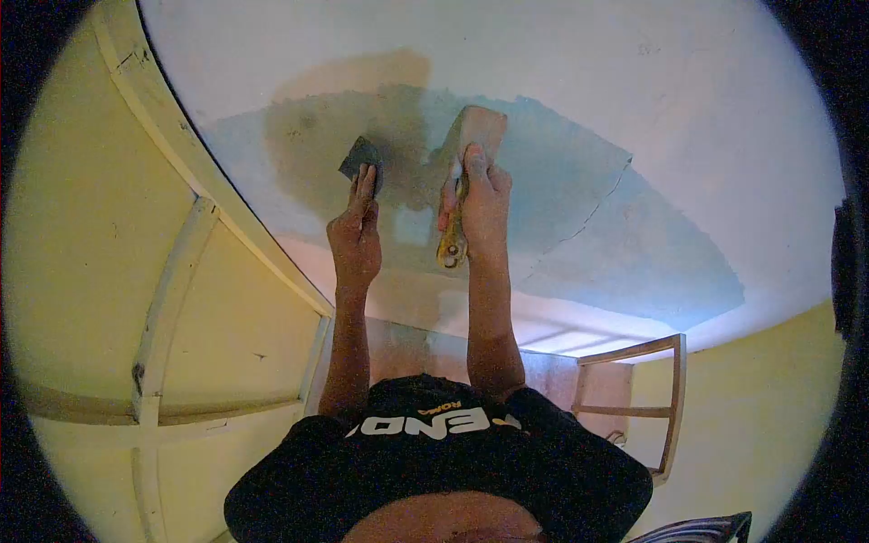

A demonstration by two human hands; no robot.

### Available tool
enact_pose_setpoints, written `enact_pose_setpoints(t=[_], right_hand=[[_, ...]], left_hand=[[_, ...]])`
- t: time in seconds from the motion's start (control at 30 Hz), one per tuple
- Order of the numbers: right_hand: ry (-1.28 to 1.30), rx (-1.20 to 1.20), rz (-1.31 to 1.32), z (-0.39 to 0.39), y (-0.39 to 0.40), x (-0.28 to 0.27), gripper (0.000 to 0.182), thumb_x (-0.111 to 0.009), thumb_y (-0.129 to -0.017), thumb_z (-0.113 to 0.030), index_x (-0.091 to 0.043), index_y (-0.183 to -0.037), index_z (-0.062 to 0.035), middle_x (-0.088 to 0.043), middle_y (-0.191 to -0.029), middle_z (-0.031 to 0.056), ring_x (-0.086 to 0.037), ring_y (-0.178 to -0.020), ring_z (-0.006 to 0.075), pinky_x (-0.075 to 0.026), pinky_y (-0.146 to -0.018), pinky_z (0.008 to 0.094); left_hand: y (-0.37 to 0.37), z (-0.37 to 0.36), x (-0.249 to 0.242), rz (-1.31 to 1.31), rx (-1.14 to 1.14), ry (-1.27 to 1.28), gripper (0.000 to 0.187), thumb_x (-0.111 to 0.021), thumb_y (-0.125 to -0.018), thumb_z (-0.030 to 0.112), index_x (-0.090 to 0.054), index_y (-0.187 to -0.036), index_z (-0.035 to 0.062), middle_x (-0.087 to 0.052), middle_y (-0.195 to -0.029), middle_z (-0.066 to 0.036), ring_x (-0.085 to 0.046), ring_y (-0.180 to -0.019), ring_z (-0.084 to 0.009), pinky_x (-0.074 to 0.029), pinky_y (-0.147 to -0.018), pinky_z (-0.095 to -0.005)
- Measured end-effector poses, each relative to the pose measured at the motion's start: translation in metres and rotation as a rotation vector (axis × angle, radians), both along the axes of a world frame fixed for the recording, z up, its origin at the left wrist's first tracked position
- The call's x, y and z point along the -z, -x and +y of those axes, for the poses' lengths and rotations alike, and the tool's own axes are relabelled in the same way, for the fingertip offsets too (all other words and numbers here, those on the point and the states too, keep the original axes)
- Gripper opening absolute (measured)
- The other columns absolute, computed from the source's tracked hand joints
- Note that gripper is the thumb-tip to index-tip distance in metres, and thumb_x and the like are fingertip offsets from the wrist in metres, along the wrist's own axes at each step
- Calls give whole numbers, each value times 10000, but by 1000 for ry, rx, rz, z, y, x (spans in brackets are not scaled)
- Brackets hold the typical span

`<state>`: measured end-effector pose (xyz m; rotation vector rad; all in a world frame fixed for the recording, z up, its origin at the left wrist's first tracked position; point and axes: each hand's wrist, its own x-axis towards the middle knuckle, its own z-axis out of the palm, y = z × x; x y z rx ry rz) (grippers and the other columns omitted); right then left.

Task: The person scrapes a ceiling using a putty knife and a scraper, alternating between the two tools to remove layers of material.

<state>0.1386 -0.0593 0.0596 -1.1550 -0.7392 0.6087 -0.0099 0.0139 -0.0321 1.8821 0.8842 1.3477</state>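
Observation:
Both my arms reach out in front of the pale wall. My left hand [360, 213] grips a dark, flat, square piece [361, 156], its fingers stretched along it; the material is unclear. To its right, my right hand [485, 195] is wrapped around a putty knife, thumb up along the blade [487, 127], which looks smeared with light filler. The knife's worn yellowish handle [452, 246], with a hole at its end, sticks out below the hand. Behind both hands is a blue-green patch [552, 163] on the wall, shadowed around the left hand.
A thin crack [597, 206] runs through the patch on the right. Yellow panels with wooden battens [176, 308] stand along the left. At the lower right, a wooden window frame [676, 407] juts out beside a yellow wall [751, 389].

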Motion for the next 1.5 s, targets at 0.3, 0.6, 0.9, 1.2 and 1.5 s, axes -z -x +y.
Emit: enact_pose_setpoints(t=[0.3,0.6,0.9,1.2,1.5], right_hand=[[-2,7,22,0,8,-1,460,-516,-1061,-425,-551,-794,-52,-508,-507,56,-480,-349,182,-405,-348,330],[-23,23,10,9,6,-2,473,-516,-1063,-418,-553,-763,-54,-510,-508,58,-480,-353,185,-404,-353,334],[-41,10,26,9,9,-6,515,-498,-1059,-459,-587,-786,-32,-516,-511,66,-502,-358,188,-410,-351,337],[-74,-8,-15,12,5,-6,465,-505,-1065,-417,-570,-790,-48,-513,-509,66,-477,-354,188,-389,-362,320],[-73,0,-8,9,1,-1,526,-487,-1066,-444,-605,-759,-34,-558,-540,62,-529,-390,182,-414,-376,332]], left_hand=[[-4,-2,-7,-11,-17,-69,498,-516,-987,-22,-543,-1460,133,-502,-1499,-153,-480,-1394,-288,-478,-1064,-390],[-1,2,0,-31,16,13,501,-518,-978,-46,-543,-1455,106,-497,-1509,-148,-435,-1428,-291,-422,-1122,-380],[2,3,-6,-3,2,65,510,-518,-976,-40,-543,-1458,122,-491,-1509,-157,-440,-1419,-297,-442,-1103,-377],[1,12,-2,16,-16,-71,511,-544,-975,-11,-538,-1463,139,-502,-1488,-176,-468,-1392,-318,-479,-1062,-376],[-11,31,20,75,-17,-113,496,-547,-976,-3,-553,-1449,144,-502,-1483,-184,-531,-1334,-333,-536,-968,-392]])
